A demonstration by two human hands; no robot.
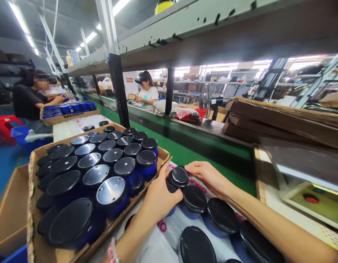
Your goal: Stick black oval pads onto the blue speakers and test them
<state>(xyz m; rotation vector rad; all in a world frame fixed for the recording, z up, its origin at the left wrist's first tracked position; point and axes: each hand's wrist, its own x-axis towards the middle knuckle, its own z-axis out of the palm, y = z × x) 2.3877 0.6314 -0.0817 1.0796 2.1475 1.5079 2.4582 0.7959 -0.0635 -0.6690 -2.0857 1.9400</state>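
Note:
A round black-topped unit (180,176) is held between my two hands, above the white printed sheet (169,233). My left hand (161,193) wraps its near left side with thumb and fingers. The fingertips of my right hand (206,175) press against its right edge. Beside and below it stand more blue units with glossy black tops (195,198). Left of my hands, a cardboard tray (31,204) holds several rows of blue units with black discs on top (125,166).
A green conveyor belt (229,160) runs behind my hands beneath a long shelf (212,44) on dark posts. Flattened cardboard (284,120) lies at the right. One person (29,96) sits at the far left beside another filled tray; another person (148,93) sits across the belt.

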